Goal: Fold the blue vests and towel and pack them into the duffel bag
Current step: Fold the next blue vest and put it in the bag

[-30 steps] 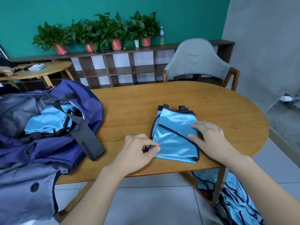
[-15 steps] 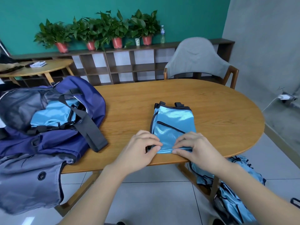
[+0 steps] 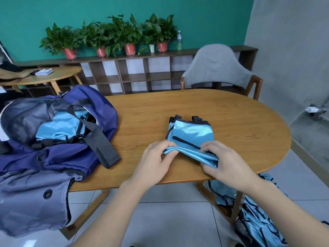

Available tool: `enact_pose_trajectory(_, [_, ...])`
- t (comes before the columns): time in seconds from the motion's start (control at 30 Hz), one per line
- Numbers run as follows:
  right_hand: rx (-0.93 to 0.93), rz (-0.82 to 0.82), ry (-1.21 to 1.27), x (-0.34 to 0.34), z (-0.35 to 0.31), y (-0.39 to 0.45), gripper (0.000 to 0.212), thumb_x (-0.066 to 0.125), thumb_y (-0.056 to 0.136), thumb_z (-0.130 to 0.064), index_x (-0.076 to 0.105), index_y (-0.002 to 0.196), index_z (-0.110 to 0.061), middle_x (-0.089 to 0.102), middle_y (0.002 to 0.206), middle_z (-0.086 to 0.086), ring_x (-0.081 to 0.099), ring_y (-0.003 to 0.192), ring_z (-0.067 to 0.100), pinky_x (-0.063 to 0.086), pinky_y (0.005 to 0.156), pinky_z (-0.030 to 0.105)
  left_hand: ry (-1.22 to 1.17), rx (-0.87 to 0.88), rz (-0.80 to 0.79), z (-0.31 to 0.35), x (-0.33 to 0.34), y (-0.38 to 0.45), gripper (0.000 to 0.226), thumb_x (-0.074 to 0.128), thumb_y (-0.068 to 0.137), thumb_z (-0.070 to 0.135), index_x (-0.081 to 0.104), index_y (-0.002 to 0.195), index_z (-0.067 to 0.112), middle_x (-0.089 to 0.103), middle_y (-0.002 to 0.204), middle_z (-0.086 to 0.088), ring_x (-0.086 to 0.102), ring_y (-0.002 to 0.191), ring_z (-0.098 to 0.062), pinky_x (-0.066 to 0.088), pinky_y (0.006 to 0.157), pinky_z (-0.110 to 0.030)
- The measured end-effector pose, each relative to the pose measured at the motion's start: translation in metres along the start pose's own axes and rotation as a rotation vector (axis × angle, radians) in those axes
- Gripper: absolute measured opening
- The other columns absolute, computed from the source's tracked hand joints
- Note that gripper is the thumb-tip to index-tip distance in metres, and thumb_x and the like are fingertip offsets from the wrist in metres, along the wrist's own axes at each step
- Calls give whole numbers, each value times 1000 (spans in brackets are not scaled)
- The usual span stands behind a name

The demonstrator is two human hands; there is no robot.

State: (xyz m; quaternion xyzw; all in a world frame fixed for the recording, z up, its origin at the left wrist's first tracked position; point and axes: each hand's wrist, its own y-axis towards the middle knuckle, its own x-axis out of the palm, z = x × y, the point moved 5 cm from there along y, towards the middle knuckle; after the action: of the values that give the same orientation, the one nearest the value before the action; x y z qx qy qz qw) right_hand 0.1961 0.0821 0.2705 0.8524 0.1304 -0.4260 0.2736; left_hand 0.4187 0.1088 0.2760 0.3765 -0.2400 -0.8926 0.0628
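Observation:
A shiny light-blue vest [image 3: 192, 132] with black trim lies folded on the wooden table [image 3: 231, 125]. My left hand [image 3: 156, 161] pinches the near left corner of the vest, and my right hand [image 3: 226, 164] grips the near right edge. Both lift the near hem off the table and curl it toward the far side. At the left of the table sits the open navy duffel bag [image 3: 96, 107], with folded blue vests [image 3: 58, 125] inside it under a black strap [image 3: 99, 141].
More blue vests [image 3: 256, 220] are heaped on the floor under the table's right end. A grey coat [image 3: 32, 198] hangs over the near left edge. A grey chair [image 3: 217, 66] stands behind the table, with shelves and potted plants along the teal wall.
My right hand slid from the vest's right side to its near edge and closed on it. Both hands have raised the near hem off the table.

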Motion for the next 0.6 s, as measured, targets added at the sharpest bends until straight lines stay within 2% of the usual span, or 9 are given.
enact_pose_trajectory(0.07, [76,88,104,-10,4,-1,17,72,85,-18,67,94,-31,66,84,-11,60,75,8,49,71,27,-65,-17,27,3,-3,3,7,65,97,33,68,102,35,68,99,24,59,98,-2,40,83,-14])
enact_pose_trajectory(0.1, [112,129,177,-15,6,0,14,72,87,-17,68,90,-30,66,75,-5,57,67,11,46,66,27,-103,-23,51,5,-4,5,5,65,97,32,69,100,34,68,94,24,61,91,-3,42,80,-17])
enact_pose_trajectory(0.17, [159,185,364,-24,7,2,7,72,90,-18,70,91,-25,67,73,-1,59,65,16,46,64,26,-187,-39,90,8,-8,8,3,68,96,31,70,98,31,68,86,20,60,74,-8,46,71,-25])
enact_pose_trajectory(0.23, [194,197,537,-27,8,5,7,72,91,-16,70,96,-20,68,70,-7,58,59,5,45,59,18,-246,-56,104,11,-10,13,5,69,95,30,72,99,30,70,85,16,61,70,-13,48,66,-30])
enact_pose_trajectory(0.33, [254,208,675,-23,14,14,10,69,94,-16,68,103,-19,70,68,-10,59,58,1,43,55,14,-279,-88,122,12,-10,24,8,69,95,29,74,101,29,72,90,20,65,77,-4,48,67,-20])
enact_pose_trajectory(0.43, [291,275,598,-18,25,26,7,69,94,-25,68,101,-26,57,60,-10,52,58,9,40,58,23,-235,-141,123,5,-5,40,11,69,95,34,73,104,32,71,94,25,67,86,-2,50,72,-19])
enact_pose_trajectory(0.5, [310,295,506,-16,32,34,7,69,93,-31,69,100,-29,61,64,-12,52,58,11,42,57,26,-150,-172,114,-3,-1,52,15,68,94,40,72,107,34,70,88,24,65,79,-1,48,68,-19])
enact_pose_trajectory(0.57, [327,273,376,-12,39,43,10,68,93,-37,68,101,-31,68,75,-11,57,60,15,46,56,29,7,-199,92,-12,3,61,18,67,94,46,70,108,36,67,77,17,61,69,-5,48,63,-26])
enact_pose_trajectory(0.6, [342,249,305,-10,42,47,13,68,93,-39,68,103,-31,69,79,-9,60,62,14,47,55,28,92,-209,70,-17,5,63,20,66,93,46,70,109,35,64,77,15,59,71,-6,49,65,-29])
